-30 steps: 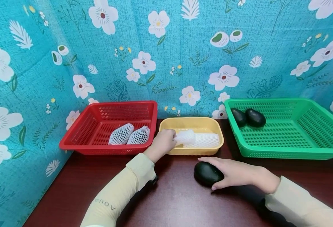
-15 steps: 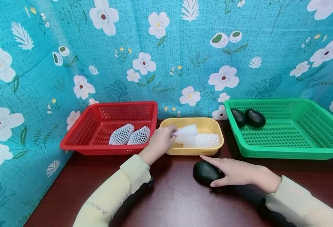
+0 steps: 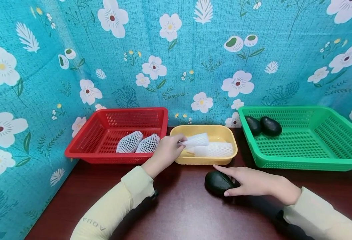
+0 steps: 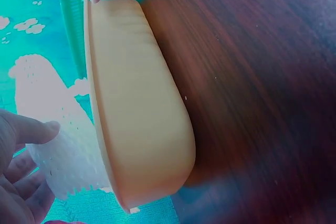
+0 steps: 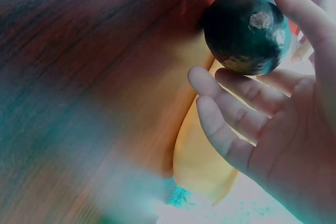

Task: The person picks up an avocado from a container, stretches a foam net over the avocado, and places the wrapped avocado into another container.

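Observation:
My left hand (image 3: 168, 149) pinches the end of a white foam net sleeve (image 3: 197, 140) over the yellow tub; the left wrist view shows the thumb lying on this sleeve (image 4: 58, 140). Under it, more white foam netting (image 3: 216, 149) lies in the tub. A dark avocado (image 3: 218, 183) rests on the table in front of the tub. Around its right side is my right hand (image 3: 251, 181), fingers and thumb spread. In the right wrist view the avocado (image 5: 247, 30) sits between the thumb and the loosely extended fingers; whether they touch it I cannot tell.
The yellow tub (image 3: 206, 161) stands between a red basket (image 3: 113, 160) and a green basket (image 3: 308, 160). Two net-wrapped fruits (image 3: 138, 142) lie in the red one, two bare avocados (image 3: 270, 126) in the green. A flowered blue cloth (image 3: 176, 60) hangs behind the brown table (image 3: 191, 216).
My left hand has drawn the foam sleeve left and up off the netting in the tub. My right hand has loosened and shifted slightly right from the avocado, which stays in place.

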A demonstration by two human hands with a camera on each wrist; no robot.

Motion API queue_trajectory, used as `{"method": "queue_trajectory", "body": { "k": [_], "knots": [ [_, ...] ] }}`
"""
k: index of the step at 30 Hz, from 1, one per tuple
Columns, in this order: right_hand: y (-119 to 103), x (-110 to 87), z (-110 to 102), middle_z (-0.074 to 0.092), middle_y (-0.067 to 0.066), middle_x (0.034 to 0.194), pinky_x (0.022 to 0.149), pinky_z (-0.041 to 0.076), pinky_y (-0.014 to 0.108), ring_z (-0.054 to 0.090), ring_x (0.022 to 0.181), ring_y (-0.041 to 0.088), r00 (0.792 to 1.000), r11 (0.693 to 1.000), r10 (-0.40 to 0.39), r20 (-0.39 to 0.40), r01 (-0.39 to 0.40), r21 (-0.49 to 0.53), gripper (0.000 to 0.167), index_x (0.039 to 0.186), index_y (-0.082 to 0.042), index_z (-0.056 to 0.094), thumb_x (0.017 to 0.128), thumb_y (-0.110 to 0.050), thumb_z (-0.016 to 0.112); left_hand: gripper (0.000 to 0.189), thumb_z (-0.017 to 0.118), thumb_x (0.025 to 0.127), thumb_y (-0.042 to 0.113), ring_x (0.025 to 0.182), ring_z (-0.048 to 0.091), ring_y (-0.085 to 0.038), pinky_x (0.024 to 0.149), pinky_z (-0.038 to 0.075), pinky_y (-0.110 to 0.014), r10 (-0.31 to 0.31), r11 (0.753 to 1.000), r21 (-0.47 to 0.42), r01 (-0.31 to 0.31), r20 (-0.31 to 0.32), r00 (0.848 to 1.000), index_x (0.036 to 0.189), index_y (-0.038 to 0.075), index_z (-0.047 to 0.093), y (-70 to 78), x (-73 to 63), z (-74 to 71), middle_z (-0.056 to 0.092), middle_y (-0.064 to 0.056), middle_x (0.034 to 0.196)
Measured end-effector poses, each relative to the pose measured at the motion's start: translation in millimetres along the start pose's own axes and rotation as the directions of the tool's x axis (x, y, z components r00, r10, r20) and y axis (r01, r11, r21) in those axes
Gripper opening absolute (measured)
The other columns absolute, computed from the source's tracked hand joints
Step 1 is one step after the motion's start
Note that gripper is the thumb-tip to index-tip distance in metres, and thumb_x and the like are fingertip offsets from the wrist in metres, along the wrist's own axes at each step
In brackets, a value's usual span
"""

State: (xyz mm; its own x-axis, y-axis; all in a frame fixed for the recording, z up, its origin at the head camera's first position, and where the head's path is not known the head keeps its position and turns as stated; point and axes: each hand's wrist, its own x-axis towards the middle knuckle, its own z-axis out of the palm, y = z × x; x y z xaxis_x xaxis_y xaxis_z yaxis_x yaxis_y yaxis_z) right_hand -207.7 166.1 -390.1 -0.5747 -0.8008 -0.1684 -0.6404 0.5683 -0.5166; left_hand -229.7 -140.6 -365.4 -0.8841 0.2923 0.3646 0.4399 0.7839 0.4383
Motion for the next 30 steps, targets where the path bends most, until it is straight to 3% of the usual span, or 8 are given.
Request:
{"method": "queue_trajectory", "body": {
  "k": [10, 16, 24, 30],
  "knots": [
    [1, -1.3, -3, 0.058, 0.005, 0.14, 0.088, 0.056, 0.033, 0.061, 0.105, 0.009, 0.995, 0.997, -0.075, -0.062, 0.076, 0.01, 0.071, 0.152, -0.011, 0.048, 0.097, -0.05, 0.068, 0.02, 0.08, 0.089, 0.009, 0.09, 0.07, -0.022, 0.082, 0.059, -0.034, 0.037, 0.999, -0.027, -0.038, -0.017, 0.999, 0.108, 0.008, 0.074, 2.0, -6.9, -7.1, 0.075, -0.009, 0.104],
    [1, -1.5, -3, 0.059, 0.0, 0.139, 0.093, 0.055, 0.036, 0.059, 0.119, 0.015, 0.985, 0.991, -0.133, -0.106, 0.132, -0.015, 0.06, 0.147, -0.01, 0.055, 0.1, -0.046, 0.065, 0.023, 0.081, 0.088, 0.011, 0.087, 0.07, -0.02, 0.077, 0.059, -0.031, 0.064, 0.997, -0.033, -0.065, -0.011, 0.998, 0.109, 0.009, 0.073, 1.6, -14.9, -6.3, 0.075, -0.007, 0.103],
    [0, -1.4, -2, 0.062, -0.002, 0.135, 0.095, 0.055, 0.036, 0.06, 0.119, 0.014, 0.969, 0.984, -0.177, -0.171, 0.17, -0.054, 0.049, 0.141, -0.013, 0.061, 0.101, -0.042, 0.064, 0.024, 0.081, 0.088, 0.008, 0.085, 0.067, -0.018, 0.077, 0.058, -0.032, 0.076, 0.995, -0.068, -0.077, -0.021, 0.997, 0.111, 0.01, 0.073, 3.9, -23.3, -6.4, 0.075, -0.007, 0.104],
    [0, -2.1, -3, 0.063, -0.003, 0.134, 0.095, 0.055, 0.036, 0.06, 0.117, 0.014, 0.971, 0.985, -0.168, -0.172, 0.16, -0.058, 0.046, 0.139, -0.015, 0.062, 0.101, -0.041, 0.065, 0.026, 0.082, 0.087, 0.007, 0.087, 0.068, -0.018, 0.079, 0.059, -0.032, 0.069, 0.994, -0.086, -0.071, -0.022, 0.997, 0.111, 0.009, 0.074, 3.7, -28.9, -6.6, 0.075, -0.008, 0.105]
  ]
}}
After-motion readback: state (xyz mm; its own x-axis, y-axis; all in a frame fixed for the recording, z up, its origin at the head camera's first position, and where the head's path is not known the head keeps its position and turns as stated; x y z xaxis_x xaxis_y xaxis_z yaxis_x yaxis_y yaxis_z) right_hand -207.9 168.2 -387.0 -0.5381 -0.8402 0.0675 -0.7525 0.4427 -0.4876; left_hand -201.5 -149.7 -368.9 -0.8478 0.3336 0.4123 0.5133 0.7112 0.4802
